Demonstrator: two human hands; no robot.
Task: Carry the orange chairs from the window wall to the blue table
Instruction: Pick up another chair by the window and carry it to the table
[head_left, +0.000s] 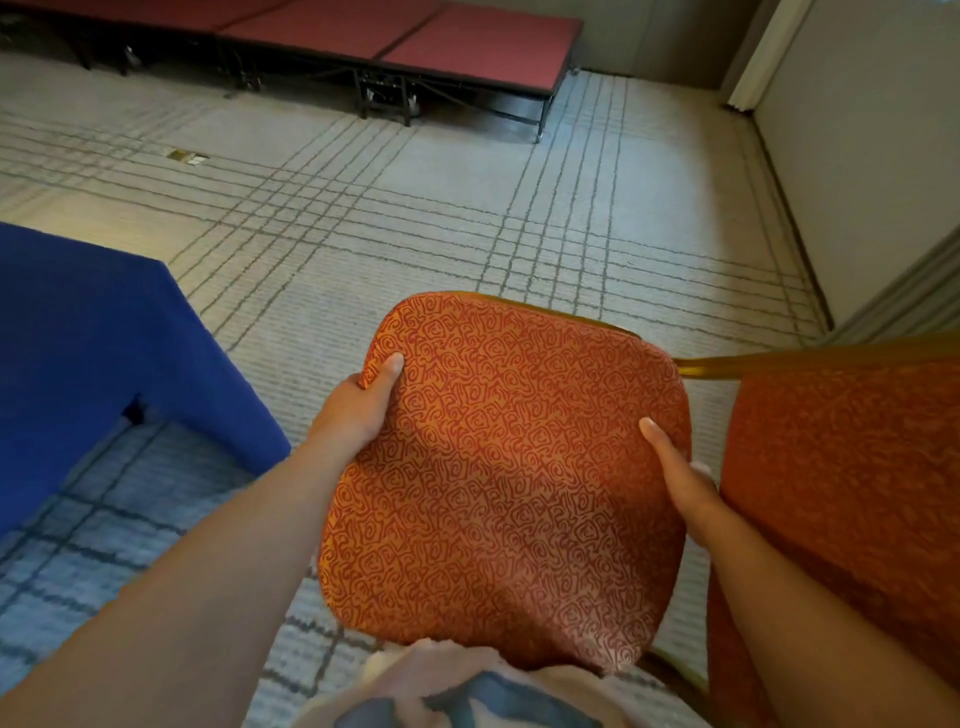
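Note:
An orange chair (511, 467) with a swirl-patterned cushion and gold metal frame fills the centre, held up in front of my body. My left hand (363, 402) grips the cushion's left edge, thumb on top. My right hand (680, 478) grips its right edge, thumb on top. The chair's upholstered back (852, 467) and a gold frame bar (779, 361) stand at the right. The blue table (98, 353), draped in blue cloth, is at the left, a short gap from the chair.
Pale carpet with a dark grid pattern (415, 208) stretches ahead. A low red stage platform (395, 36) on black legs runs along the far side. A beige wall panel (872, 156) stands at the right. A brass floor box (187, 156) sits in the carpet.

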